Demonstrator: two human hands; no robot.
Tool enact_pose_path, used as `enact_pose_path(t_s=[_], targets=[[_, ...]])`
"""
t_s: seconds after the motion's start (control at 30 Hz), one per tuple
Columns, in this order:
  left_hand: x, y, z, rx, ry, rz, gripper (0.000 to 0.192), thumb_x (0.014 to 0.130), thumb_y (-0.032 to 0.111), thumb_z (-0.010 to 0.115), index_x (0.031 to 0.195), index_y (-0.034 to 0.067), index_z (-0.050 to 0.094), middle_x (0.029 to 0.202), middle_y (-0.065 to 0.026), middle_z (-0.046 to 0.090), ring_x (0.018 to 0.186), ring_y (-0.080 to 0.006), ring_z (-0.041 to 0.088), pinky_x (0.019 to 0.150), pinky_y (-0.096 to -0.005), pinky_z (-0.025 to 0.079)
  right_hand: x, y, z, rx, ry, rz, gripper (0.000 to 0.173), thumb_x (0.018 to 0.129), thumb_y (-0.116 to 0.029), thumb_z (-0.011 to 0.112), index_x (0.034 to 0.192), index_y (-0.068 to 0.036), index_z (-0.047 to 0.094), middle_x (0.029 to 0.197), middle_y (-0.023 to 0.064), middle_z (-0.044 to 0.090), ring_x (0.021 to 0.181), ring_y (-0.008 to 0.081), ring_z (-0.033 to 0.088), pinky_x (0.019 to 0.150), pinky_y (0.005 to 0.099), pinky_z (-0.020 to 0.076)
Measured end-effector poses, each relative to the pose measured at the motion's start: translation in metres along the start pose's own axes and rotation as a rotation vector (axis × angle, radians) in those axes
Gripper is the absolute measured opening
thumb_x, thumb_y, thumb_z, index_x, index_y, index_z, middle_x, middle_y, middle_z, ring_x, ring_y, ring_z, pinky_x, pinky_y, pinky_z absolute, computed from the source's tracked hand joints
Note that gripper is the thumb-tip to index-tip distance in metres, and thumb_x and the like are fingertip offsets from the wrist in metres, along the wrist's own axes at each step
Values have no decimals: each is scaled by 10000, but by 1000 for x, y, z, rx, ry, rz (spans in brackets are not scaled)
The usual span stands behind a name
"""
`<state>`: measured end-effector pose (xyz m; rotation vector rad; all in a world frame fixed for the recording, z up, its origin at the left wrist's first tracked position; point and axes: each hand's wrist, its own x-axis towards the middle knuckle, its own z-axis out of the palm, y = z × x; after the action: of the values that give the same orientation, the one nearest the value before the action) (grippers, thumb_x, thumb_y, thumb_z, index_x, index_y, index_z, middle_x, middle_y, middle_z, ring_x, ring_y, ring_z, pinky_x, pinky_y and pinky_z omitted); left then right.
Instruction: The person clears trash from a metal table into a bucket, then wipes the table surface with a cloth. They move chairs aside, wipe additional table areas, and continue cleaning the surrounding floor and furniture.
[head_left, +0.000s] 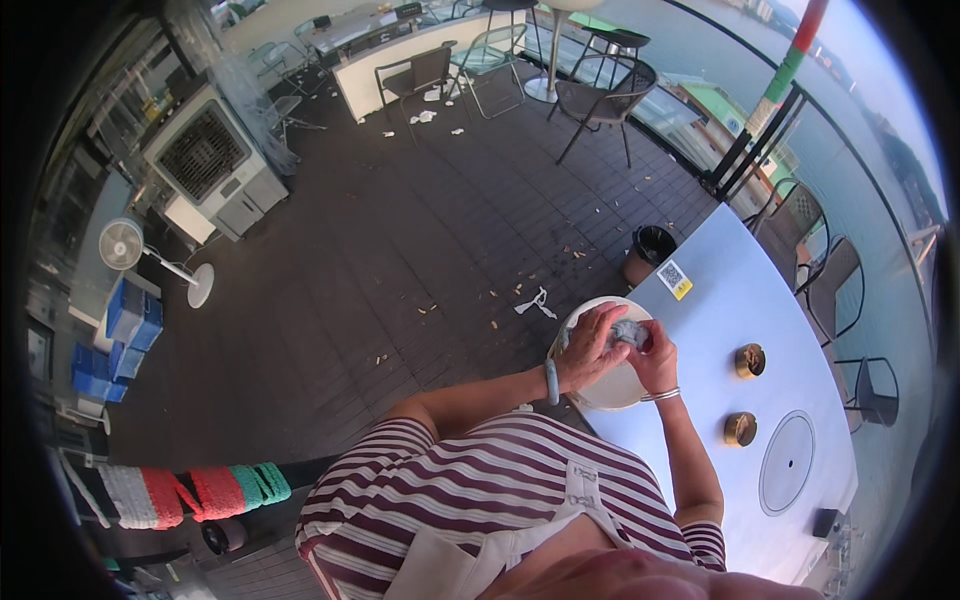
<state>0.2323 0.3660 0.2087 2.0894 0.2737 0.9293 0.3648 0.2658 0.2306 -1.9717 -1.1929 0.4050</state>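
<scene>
A wadded grey-blue cloth (628, 333) is gripped between both my hands. My left hand (594, 351), with a pale bangle at its wrist, has its fingers over the left side of the cloth. On the other side, my right hand (654, 361) pinches the cloth, and silver bangles circle that wrist. Below them is a round white bucket (609, 391) at the near-left edge of a pale table (697, 360). The hands hide much of the bucket's opening, and I cannot tell what the bucket rests on.
Two brass-coloured ashtrays (750, 361) with butts stand on the table, near a round inset plate (787, 463). A printed code card (674, 280) lies by the far corner, beside a lined bin (649, 251). Butts and torn tissue (535, 302) litter the dark floor; chairs (604, 101) stand beyond.
</scene>
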Motion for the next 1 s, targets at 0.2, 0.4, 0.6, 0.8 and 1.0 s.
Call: enact_pose_path(t_s=[0.2, 0.4, 0.6, 0.8, 1.0], targets=[[-17, -36, 21, 40, -166, -128, 573, 858, 312, 531, 1299, 36, 290, 1260, -192, 400, 1141, -364, 402, 985, -420, 308, 17, 53, 42, -666, -278, -420, 480, 700, -319, 636, 1144, -166, 536, 1194, 136, 446, 1004, 337, 501, 855, 444, 406], [-9, -50, 32, -76, -329, -482, 731, 815, 428, 530, 1339, 13, 234, 1324, -225, 352, 1217, -377, 346, 1025, -401, 263, 36, 129, 97, -743, -556, -453, 552, 745, -340, 599, 1262, -205, 462, 1302, 91, 452, 1247, 299, 365, 1031, 484, 252], [-2, -56, 34, -68, -499, -530, 1069, 502, 184, 763, 1361, -24, 162, 1226, -235, 453, 1166, -324, 434, 987, -352, 328, 35, 45, 26, -417, -602, -203, 279, 675, -229, 651, 915, -87, 637, 900, 143, 631, 860, 319, 599, 771, 391, 462], [6, -52, 36, -286, -596, -494, 686, 543, 116, 747, 1172, 17, 491, 988, -116, 619, 916, -217, 586, 797, -304, 449, 13, -31, -50, 185, -160, -136, 167, 620, 18, 644, 724, -19, 519, 617, 12, 513, 555, 93, 473, 536, 228, 410], [27, -4, 14, -491, -128, -606, 446, 568, 11, 631, 1010, 29, 576, 885, -78, 623, 829, -168, 579, 737, -277, 450, -19, 11, -30, 674, 106, 410, 180, 728, -31, 513, 906, -60, 522, 793, 28, 556, 639, 109, 520, 543, 207, 423]])
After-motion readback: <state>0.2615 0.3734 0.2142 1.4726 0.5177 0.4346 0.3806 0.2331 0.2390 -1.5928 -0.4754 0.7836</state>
